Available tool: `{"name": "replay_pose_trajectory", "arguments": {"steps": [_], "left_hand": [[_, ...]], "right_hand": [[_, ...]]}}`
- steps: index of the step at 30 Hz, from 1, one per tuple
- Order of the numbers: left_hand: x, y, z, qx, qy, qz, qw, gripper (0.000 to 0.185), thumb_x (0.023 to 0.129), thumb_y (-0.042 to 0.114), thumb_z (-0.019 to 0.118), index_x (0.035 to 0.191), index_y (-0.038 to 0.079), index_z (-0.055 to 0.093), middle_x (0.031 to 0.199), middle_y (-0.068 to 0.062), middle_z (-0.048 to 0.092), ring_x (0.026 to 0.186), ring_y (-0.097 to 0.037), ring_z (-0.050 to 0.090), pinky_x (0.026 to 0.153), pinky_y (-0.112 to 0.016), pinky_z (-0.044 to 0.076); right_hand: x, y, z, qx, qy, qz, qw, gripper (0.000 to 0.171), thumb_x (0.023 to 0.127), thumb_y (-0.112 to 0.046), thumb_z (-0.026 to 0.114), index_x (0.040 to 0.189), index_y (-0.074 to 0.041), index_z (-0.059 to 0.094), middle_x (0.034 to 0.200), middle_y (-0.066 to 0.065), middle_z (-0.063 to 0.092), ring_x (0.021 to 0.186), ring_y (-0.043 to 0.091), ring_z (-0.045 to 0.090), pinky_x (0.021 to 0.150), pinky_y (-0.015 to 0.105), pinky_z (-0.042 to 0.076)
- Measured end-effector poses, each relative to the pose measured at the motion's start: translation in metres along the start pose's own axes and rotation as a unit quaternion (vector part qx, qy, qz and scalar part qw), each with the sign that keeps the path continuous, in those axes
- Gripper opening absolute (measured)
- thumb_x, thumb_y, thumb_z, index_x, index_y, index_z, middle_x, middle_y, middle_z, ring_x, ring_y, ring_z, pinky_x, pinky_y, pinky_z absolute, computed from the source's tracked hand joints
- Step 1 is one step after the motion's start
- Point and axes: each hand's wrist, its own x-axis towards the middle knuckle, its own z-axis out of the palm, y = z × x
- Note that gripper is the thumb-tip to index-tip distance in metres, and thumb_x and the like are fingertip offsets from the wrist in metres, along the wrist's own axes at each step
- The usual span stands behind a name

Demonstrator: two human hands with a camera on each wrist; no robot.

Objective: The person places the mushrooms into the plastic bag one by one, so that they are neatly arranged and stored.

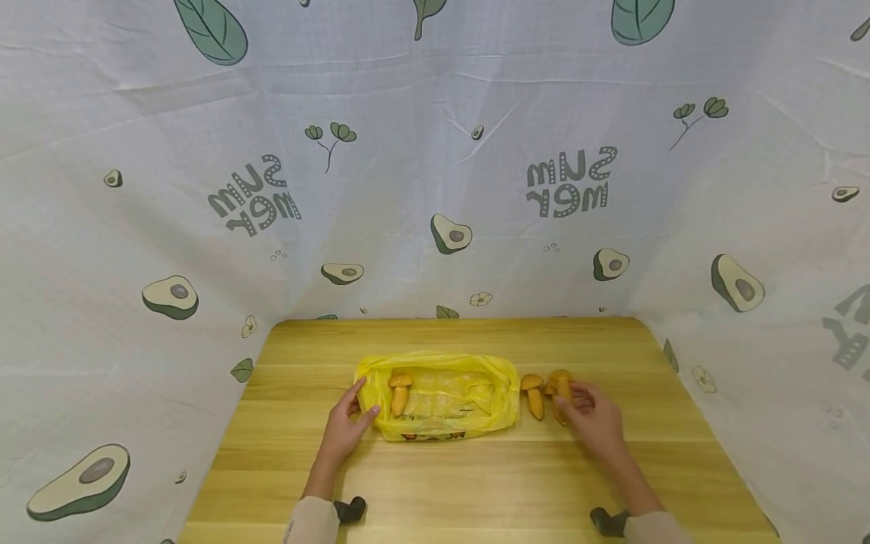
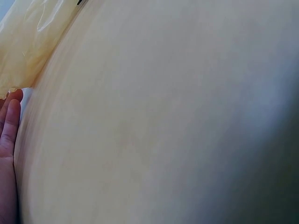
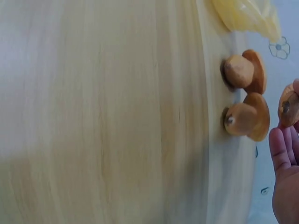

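We see three orange mushrooms on the table (image 1: 442,491) just right of a yellow bag (image 1: 438,394). In the head view our right hand (image 1: 598,423) lies over the rightmost mushroom (image 1: 561,384), which sits under and just ahead of our fingers (image 1: 584,391); they curl loosely about it, though we cannot tell for sure that they grip it. The right wrist view shows one mushroom (image 3: 289,106) at the tips of our fingers (image 3: 281,148), touching or nearly so, with two more mushrooms (image 3: 245,72) side by side on the wood just beyond, caps toward the table's far edge. In the head view only one of these, the middle mushroom (image 1: 533,394), shows clearly, between our right hand and the bag.

Another mushroom (image 1: 399,393) lies inside the bag near its left end. Our left hand (image 1: 345,431) rests flat at that end, fingers straight, the fingertips (image 1: 370,412) touching the plastic's edge; the left wrist view shows the same contact, fingertips (image 2: 11,109) against the bag's rim (image 2: 28,51).

Around the table hangs a white cloth (image 1: 435,189) printed with avocados and leaves.
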Motion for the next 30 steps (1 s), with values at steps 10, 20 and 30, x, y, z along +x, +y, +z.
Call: {"name": "replay_pose_trajectory", "arguments": {"steps": [10,20,30], "left_hand": [[0.007,-0.018,-0.001,0.015,-0.010,0.016,0.9997,0.068,0.097,0.013,0.072,0.157,0.003,0.041,0.153,-0.026,0.049,0.122,-0.040,0.061,0.104,-0.057,0.049],[0.010,-0.021,-0.004,0.006,-0.026,0.026,0.9993,0.071,0.096,0.026,0.075,0.157,0.011,0.043,0.152,-0.019,0.052,0.120,-0.031,0.063,0.102,-0.038,0.054],[0.006,-0.022,-0.003,0.006,-0.021,0.012,0.9997,0.070,0.095,0.026,0.076,0.156,0.014,0.045,0.152,-0.015,0.054,0.121,-0.028,0.063,0.102,-0.033,0.053]], "right_hand": [[0.005,-0.012,0.010,-0.004,-0.012,0.004,1.000,0.047,0.094,-0.028,0.078,0.127,0.003,0.064,0.109,0.020,0.072,0.086,-0.001,0.060,0.072,0.010,0.051],[0.007,-0.020,0.018,0.020,-0.008,-0.015,1.000,0.044,0.092,-0.022,0.080,0.124,0.005,0.065,0.113,0.020,0.069,0.086,-0.002,0.058,0.072,0.009,0.051],[0.006,-0.028,0.030,0.032,-0.022,-0.025,0.999,0.043,0.091,-0.020,0.081,0.124,0.004,0.066,0.111,0.019,0.070,0.086,0.004,0.061,0.073,0.013,0.053]]}}
